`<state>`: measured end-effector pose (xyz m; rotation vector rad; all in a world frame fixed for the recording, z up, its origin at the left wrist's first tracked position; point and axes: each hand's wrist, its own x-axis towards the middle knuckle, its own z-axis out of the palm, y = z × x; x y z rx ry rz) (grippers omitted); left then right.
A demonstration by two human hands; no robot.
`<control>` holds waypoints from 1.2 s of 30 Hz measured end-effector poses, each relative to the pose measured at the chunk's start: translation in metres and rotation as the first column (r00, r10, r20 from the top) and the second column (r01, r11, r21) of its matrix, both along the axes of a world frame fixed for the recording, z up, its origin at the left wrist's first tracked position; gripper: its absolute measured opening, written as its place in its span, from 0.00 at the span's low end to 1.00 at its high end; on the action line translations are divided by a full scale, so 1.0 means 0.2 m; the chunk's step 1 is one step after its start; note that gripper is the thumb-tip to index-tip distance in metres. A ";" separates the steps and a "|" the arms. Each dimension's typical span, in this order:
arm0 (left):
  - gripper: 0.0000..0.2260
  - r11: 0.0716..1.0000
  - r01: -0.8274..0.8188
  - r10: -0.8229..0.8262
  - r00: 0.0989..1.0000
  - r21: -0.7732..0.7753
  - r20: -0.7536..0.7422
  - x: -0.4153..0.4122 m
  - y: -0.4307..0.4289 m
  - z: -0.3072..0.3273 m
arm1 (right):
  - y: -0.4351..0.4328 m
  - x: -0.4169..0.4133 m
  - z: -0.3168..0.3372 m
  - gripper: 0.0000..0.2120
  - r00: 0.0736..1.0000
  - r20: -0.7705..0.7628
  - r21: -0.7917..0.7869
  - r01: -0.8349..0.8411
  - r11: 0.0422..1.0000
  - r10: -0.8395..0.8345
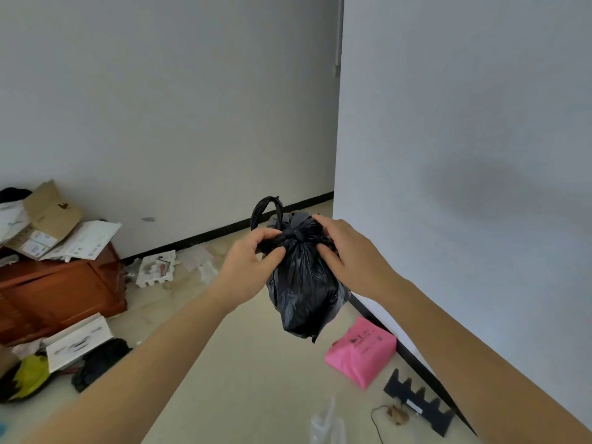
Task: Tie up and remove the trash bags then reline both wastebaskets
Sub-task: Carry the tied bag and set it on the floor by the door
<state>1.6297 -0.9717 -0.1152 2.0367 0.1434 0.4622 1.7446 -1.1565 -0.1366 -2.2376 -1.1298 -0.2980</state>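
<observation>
Two hands are held at the neck of a black trash bag, which is lifted clear of the floor in front of a white wall corner. The knot at its top sits between them. One twisted end is pinched by the left hand between thumb and curled fingers, and the other end appears to be gripped by the right hand, whose fingers are bent over the plastic. A twisted loop is raised above the knot on the left side.

The tying step is judged nearly finished. A last outward pull on both ends is probably called for, so that the knot is cinched. The bag must then be set aside. No wastebasket is seen, so the state of the relining cannot be told. A pink package is seen on the floor below, near the baseboard.
</observation>
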 end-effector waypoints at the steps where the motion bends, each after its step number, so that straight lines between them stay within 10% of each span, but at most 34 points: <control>1: 0.09 1.000 -0.005 0.005 1.000 0.020 -0.002 0.09 0.10 0.03 | 0.11 0.10 0.02 0.24 1.000 0.001 0.005 -0.005 1.000 0.005; 18: 0.12 0.998 -0.006 0.005 1.000 0.065 0.015 1.66 2.01 -0.02 | 1.98 1.63 0.05 0.23 0.998 0.056 -0.072 0.025 0.997 -0.021; 36: 0.14 0.927 0.364 -0.358 0.931 0.092 -0.077 4.25 2.45 -0.15 | 2.31 3.81 -0.19 0.23 0.924 -0.072 0.056 0.379 0.924 -0.375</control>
